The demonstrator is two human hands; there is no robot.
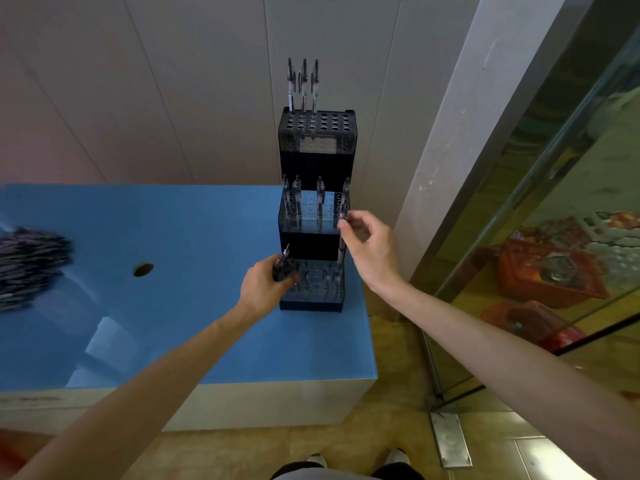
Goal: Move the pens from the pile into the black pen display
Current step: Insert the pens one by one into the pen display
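- Pens (29, 261) lie piled at the frame's left edge on the blue counter (194, 237).
- Left hand (265, 287) grips several pens beside the black pen display (315, 216).
- Right hand (369, 244) pinches one pen (343, 233) at the middle tier.

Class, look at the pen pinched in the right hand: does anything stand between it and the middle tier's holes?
Nothing visible does. The right hand pinches the pen at the right end of the middle tier; neighbouring pens stand left of it.
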